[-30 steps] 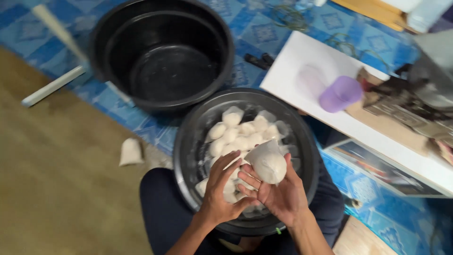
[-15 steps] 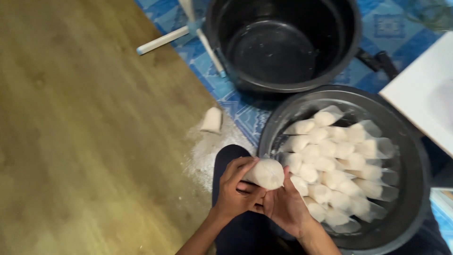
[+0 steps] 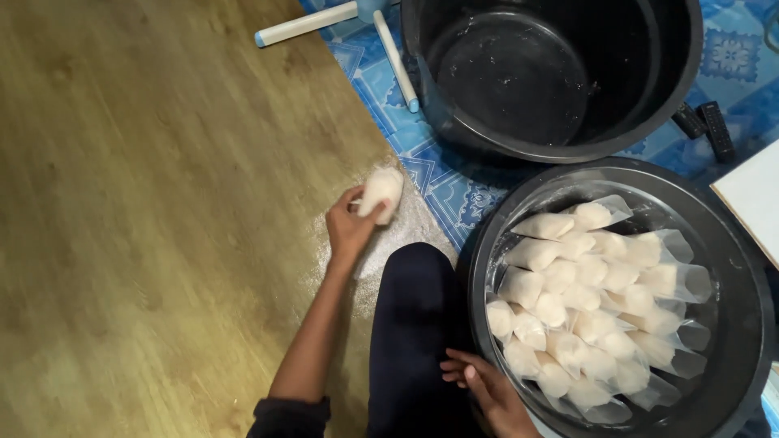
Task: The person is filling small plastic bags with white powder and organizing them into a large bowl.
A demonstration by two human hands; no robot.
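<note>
A bag [image 3: 380, 193] is lying on the floor [image 3: 146, 243] with the left hand [image 3: 349, 229] touching it from below. To its right a tub [image 3: 734, 268] is sitting, with many bags [image 3: 600, 300] lying in it. The right hand [image 3: 491, 397] is resting at the tub's near-left rim. Behind the tub a bucket [image 3: 552, 77] is standing on a mat [image 3: 438, 182]. A pole [image 3: 304, 24] is lying left of the bucket.

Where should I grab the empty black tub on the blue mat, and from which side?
Probably by the near rim of the empty black tub, coming from above. It stands upright and open with nothing inside, so fingers can hook over the edge; its walls look too wide for one hand.
</note>
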